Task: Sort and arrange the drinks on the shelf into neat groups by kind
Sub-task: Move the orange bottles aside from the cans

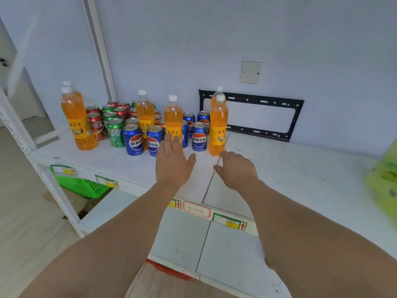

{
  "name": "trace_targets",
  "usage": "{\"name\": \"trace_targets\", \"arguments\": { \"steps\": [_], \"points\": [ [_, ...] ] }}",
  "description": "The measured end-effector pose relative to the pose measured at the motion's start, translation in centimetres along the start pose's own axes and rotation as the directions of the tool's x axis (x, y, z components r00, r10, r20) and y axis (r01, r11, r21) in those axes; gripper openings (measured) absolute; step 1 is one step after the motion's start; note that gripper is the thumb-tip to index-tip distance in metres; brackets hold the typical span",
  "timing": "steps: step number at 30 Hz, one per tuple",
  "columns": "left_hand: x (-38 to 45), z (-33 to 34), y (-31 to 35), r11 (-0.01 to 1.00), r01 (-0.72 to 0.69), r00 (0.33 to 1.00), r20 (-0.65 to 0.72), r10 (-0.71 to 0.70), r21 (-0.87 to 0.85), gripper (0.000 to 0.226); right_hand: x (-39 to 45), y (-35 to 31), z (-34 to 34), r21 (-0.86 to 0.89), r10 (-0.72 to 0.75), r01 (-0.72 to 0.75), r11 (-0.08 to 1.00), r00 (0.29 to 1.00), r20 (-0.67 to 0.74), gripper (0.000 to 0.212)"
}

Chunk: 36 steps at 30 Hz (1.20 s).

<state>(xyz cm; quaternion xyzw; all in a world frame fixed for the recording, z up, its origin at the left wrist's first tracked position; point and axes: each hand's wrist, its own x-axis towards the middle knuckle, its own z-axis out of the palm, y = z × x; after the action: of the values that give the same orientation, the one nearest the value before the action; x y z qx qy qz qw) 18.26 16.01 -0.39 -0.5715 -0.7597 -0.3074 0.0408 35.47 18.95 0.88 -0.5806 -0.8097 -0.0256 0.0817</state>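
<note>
Mixed drinks stand on the white shelf (290,168). Several orange soda bottles are spread among cans: one at the left (76,119), one in the middle (173,117), one at the right (218,125). Blue Pepsi cans (133,139) stand in front, green Sprite cans (116,132) and red Coca-Cola cans (95,125) behind at the left. My left hand (173,162) reaches with straight fingers to the foot of the middle bottle, holding nothing. My right hand (236,168) hovers with relaxed fingers just in front of the right bottle, apart from it.
A black metal bracket (253,114) leans on the wall behind the right bottles. A green plastic bag (384,179) lies at the shelf's right end. A green basket (81,186) sits on the lower shelf at the left. The shelf's right half is bare.
</note>
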Motion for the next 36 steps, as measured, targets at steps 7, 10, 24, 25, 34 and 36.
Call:
{"name": "trace_targets", "arguments": {
  "steps": [7,10,24,25,34,36],
  "points": [
    [8.8,4.4,-1.3,0.879,0.278,0.959,0.056,-0.279,-0.388,0.099,10.6,-0.1,3.1,0.410,0.299,-0.276,0.869,0.954,0.008,0.080],
    [11.6,5.8,-2.2,0.816,0.296,0.946,0.035,-0.322,-0.497,0.098,14.0,0.0,3.8,0.575,0.451,-0.390,0.719,0.892,0.040,0.095],
    [13.9,5.1,-3.2,0.773,0.187,0.981,0.077,-0.177,-0.607,0.063,14.9,0.6,4.6,0.798,0.493,-0.453,0.397,0.839,0.230,0.063],
    [13.4,4.9,-3.1,0.766,0.180,0.983,0.084,-0.163,-0.618,0.065,14.0,0.4,4.7,0.808,0.502,-0.451,0.379,0.834,0.230,0.064],
    [7.2,4.2,0.6,0.403,0.375,0.892,0.443,0.087,-0.835,0.064,5.4,2.5,3.5,0.885,0.649,-0.418,0.204,0.735,0.198,0.061],
    [6.2,4.4,2.3,0.296,0.481,0.828,0.538,0.155,-0.825,0.063,3.6,3.9,2.6,0.902,0.684,-0.395,0.173,0.708,0.179,0.060]
  ]
}}
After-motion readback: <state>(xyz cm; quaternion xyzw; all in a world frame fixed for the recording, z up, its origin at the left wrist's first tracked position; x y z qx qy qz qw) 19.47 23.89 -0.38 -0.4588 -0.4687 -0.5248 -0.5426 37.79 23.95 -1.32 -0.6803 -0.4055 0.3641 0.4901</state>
